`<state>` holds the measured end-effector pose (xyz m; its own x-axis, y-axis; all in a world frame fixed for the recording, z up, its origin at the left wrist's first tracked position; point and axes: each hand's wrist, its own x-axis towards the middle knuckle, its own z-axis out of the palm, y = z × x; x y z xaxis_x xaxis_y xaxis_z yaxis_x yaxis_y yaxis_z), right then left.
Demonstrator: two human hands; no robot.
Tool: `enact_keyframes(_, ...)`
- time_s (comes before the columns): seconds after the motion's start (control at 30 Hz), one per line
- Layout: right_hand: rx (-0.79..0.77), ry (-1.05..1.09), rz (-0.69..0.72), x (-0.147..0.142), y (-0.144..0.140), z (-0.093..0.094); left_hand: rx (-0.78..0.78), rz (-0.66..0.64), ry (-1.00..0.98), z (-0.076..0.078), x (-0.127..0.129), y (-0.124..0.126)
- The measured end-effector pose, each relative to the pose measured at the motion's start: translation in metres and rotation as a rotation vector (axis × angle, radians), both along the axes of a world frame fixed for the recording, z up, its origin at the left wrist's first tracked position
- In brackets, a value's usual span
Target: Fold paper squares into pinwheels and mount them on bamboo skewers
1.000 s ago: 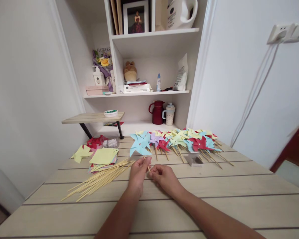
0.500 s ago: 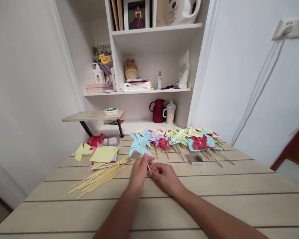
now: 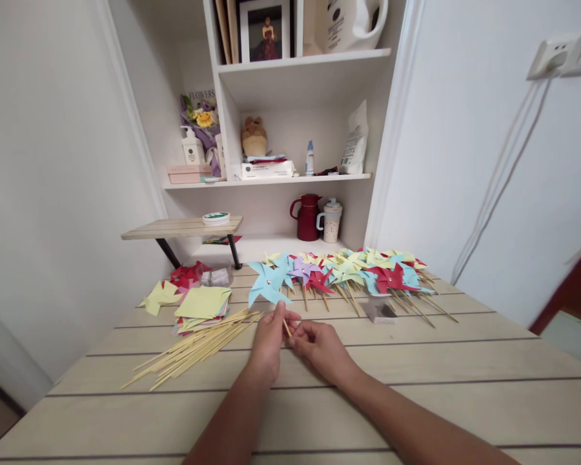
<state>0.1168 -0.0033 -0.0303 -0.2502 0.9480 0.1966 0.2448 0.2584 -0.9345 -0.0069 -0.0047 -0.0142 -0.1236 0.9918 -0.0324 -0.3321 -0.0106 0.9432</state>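
Note:
A light blue paper pinwheel [image 3: 268, 283] with a pin at its centre stands up just beyond my left hand [image 3: 272, 330], whose fingers are closed on its thin wooden stick [image 3: 287, 328]. My right hand [image 3: 315, 340] sits close beside it, thumb and fingers pinched together near the stick's lower end. Whether the right fingertips grip the stick or something small is hidden. Behind and to the right lies a pile of finished pinwheels [image 3: 388, 278] in red, blue, yellow and purple, their sticks pointing toward me.
Loose wooden sticks [image 3: 198, 349] lie at the left, beside stacked square papers [image 3: 203, 302] and a yellow pinwheel blade [image 3: 159, 296]. A small clear box [image 3: 382, 312] sits right of my hands. A low wooden riser [image 3: 184, 227] and a white shelf unit [image 3: 266, 183] stand behind.
The blue pinwheel has shifted slightly left and turned a little. Both hands stay nearly in place, with the camera view tilted marginally.

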Motion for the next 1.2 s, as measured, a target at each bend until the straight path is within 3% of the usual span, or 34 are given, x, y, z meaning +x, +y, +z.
enact_keyframes(0.47, -0.142, 0.156, 0.019, -0.001, 0.003, 0.0, 0.023, 0.022, -0.09, 0.006, 0.001, -0.001)
enact_keyframes(0.63, -0.044, 0.166, -0.055, 0.006, 0.005, 0.012, 0.005, 0.07, -0.037, 0.003, -0.001, 0.002)
enact_keyframes(0.7, 0.014, 0.185, -0.096, 0.013, 0.007, 0.02, -0.004, 0.101, -0.003, 0.002, -0.004, 0.004)
enact_keyframes(0.9, 0.04, 0.202, -0.239, 0.042, 0.017, 0.042, -0.028, 0.024, 0.126, -0.003, -0.009, 0.012)
enact_keyframes(1.07, 0.048, 0.146, -0.256, 0.059, 0.017, 0.051, 0.004, 0.014, 0.236, -0.004, -0.008, 0.012)
enact_keyframes(1.2, 0.071, 0.125, -0.278, 0.079, 0.012, 0.056, 0.049, -0.055, 0.431, -0.001, -0.006, 0.009)
